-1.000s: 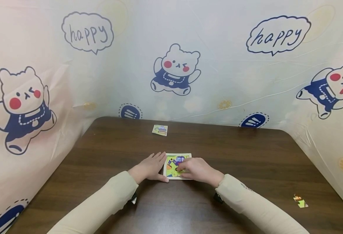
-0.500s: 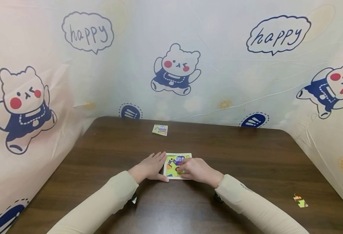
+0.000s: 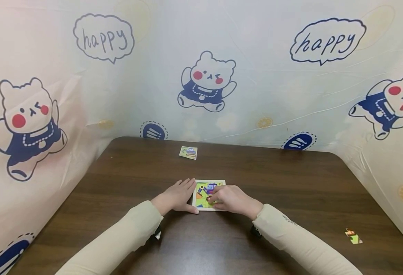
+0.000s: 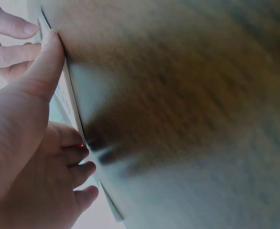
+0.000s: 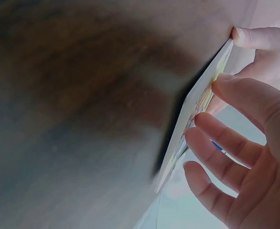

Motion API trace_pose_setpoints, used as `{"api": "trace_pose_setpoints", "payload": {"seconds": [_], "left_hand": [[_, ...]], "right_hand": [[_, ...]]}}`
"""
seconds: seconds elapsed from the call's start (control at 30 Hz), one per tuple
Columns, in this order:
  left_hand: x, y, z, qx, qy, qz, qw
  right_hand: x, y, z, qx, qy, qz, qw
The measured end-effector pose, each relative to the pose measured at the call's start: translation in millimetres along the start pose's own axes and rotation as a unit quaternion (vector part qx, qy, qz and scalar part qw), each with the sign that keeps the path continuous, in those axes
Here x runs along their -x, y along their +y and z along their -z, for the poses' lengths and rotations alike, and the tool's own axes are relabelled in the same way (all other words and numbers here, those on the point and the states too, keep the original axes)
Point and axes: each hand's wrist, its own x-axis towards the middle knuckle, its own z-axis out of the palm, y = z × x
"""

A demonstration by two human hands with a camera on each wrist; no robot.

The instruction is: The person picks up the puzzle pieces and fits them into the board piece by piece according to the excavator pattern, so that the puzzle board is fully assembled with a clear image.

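A small jigsaw puzzle in a white-rimmed board [image 3: 193,199] lies flat in the middle of the table, its picture showing a blue excavator on green. My left hand [image 3: 178,196] rests along the board's left edge with fingers extended; in the left wrist view its thumb [image 4: 47,62] is right at the rim. From the other side, my right hand [image 3: 237,198] reaches over the picture and covers its right part. Thumb [image 5: 226,86] and bent fingertips touch the puzzle's face in the right wrist view, spread apart from each other.
Two small jigsaw pieces [image 3: 353,238] lie close together near the table's right side. A picture card [image 3: 188,152] with a similar vehicle lies farther back, beyond the board. Printed curtains [image 3: 249,95] surround the dark wooden table [image 3: 136,168] at the back and sides.
Both hands stay almost where they were at the board. The right fingertips shift only slightly over the picture, and the puzzle's piece lines look flatter than a second ago.
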Motion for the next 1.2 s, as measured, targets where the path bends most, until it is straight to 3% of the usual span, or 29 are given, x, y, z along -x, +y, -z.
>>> {"api": "trace_pose_setpoints", "payload": {"seconds": [0.33, 0.57, 0.8, 1.2], "left_hand": [[1.9, 1.7, 3.0, 0.005, -0.004, -0.004, 1.0], [2.0, 3.5, 3.9, 0.013, -0.003, -0.002, 0.9999], [0.8, 1.8, 1.7, 0.015, -0.002, 0.003, 0.9999], [3.5, 3.2, 2.6, 0.021, 0.003, -0.001, 0.9998]], "right_hand": [[5, 1, 3, -0.009, -0.004, 0.001, 1.0], [23, 13, 8, -0.065, 0.0, -0.068, 0.996], [56, 32, 19, -0.101, 0.023, -0.138, 0.985], [128, 68, 28, -0.124, 0.068, -0.218, 0.966]]}}
